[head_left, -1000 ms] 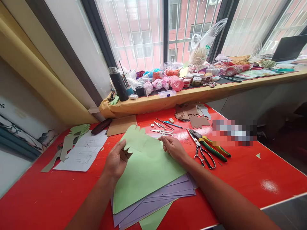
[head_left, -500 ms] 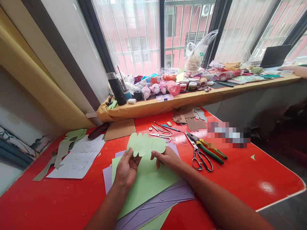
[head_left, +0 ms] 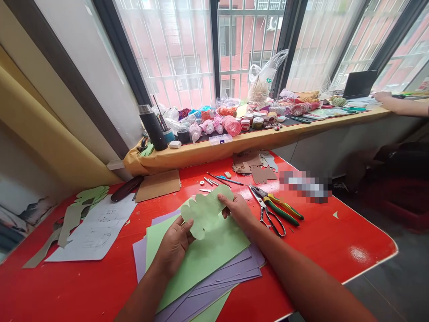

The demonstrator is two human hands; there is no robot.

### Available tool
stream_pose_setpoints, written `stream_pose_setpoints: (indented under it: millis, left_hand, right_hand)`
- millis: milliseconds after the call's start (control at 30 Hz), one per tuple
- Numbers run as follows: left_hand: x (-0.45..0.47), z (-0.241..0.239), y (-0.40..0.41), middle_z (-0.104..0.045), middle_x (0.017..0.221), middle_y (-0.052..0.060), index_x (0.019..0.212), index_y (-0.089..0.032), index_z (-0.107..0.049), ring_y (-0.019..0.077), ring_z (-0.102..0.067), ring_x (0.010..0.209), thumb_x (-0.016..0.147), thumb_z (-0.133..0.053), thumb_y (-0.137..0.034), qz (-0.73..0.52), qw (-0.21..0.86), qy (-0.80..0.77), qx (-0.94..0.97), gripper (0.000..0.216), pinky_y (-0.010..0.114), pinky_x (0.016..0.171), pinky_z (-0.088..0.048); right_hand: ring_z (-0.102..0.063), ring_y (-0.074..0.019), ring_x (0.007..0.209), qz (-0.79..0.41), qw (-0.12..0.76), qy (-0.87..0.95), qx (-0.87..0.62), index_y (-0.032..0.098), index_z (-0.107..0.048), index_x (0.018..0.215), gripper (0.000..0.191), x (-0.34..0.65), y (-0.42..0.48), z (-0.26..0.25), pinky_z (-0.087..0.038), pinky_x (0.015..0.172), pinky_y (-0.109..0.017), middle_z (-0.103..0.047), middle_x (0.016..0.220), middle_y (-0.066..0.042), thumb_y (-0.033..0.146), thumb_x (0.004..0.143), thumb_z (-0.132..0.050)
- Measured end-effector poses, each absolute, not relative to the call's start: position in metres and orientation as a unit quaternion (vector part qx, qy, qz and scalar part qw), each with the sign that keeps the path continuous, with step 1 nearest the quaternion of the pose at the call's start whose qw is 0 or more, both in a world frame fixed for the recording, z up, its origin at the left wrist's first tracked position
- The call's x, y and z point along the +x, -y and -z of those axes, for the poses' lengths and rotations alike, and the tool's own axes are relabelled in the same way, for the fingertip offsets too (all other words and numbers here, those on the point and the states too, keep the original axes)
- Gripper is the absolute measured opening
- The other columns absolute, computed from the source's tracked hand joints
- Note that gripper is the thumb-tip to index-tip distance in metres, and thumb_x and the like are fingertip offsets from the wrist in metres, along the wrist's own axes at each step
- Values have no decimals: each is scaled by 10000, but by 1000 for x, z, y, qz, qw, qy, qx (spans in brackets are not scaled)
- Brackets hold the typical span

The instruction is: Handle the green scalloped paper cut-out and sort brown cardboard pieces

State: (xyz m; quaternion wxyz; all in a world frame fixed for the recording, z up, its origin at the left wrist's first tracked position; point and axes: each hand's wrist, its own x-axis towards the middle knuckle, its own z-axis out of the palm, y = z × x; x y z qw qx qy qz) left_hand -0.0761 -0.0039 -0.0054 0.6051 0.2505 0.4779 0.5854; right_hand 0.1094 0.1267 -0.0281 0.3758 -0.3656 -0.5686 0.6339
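Between my two hands is a light green paper cutout (head_left: 204,212) with a scalloped, lobed edge. My left hand (head_left: 177,241) pinches its lower left lobe, thumb on top. The upper right end is gripped by my right hand (head_left: 234,209), thumb over the paper. Beneath the cutout lies a stack of light green paper sheets (head_left: 201,264) on purple paper sheets (head_left: 231,273). Small scissors (head_left: 205,191) lie just behind, mostly hidden by the cutout. Large scissors (head_left: 268,214) and green-and-yellow-handled pliers (head_left: 281,208) rest to the right of my right hand.
On the red table (head_left: 100,286) are a white sketched sheet (head_left: 90,232), green cutouts (head_left: 92,194), brown cardboard (head_left: 158,185), cardboard cutouts (head_left: 263,174), pencils and a blue pen (head_left: 231,180). Behind, a ledge holds a black bottle (head_left: 153,128), yarn and jars. Another person's hand (head_left: 384,97) is far right.
The cutout has turned, its right end now raised and its left end lower. My right hand has shifted its grip onto that end. The view has swung slightly right; another person's arm shows more.
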Motion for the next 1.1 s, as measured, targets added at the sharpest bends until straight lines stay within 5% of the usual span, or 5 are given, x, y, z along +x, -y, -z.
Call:
stream_pose_setpoints:
  millis: [267, 700, 933, 1100]
  left_hand:
    - [-94, 8, 2, -733, 904, 58, 1074, -177, -750, 132, -623, 758, 668, -903, -516, -568, 539, -563, 266, 550, 206, 680, -514]
    - [-78, 10, 4, -777, 1032, 93, 1131, -179, -745, 249, -723, 884, 785, -808, -543, -510, 559, -548, 357, 506, 321, 768, -573]
    - [-79, 15, 2, -780, 1018, 104, 1155, -163, -721, 248, -738, 882, 780, -823, -514, -575, 534, -537, 310, 523, 313, 722, -592]
    - [-77, 18, 0, -780, 1005, 106, 1173, -156, -701, 257, -739, 891, 782, -818, -517, -579, 535, -538, 298, 545, 316, 707, -590]
  right_hand:
    - [-531, -131, 454, -620, 330, 627, -337, 192, -563, 692, 559, 109, -123, 24, -374, 449, -247, -550, 567, 10, 725, 801, -690]
    - [-499, -105, 447, -642, 327, 619, -312, 177, -532, 664, 593, 108, -124, 27, -335, 454, -228, -521, 540, 15, 724, 865, -638]
    - [-626, -114, 471, -704, 314, 578, -270, 160, -589, 863, 605, 106, -122, 27, -336, 447, -231, -584, 811, -9, 764, 897, -567]
    - [-582, -116, 478, -657, 274, 641, -287, 173, -569, 795, 555, 105, -120, 27, -317, 464, -214, -497, 586, 40, 717, 874, -640]
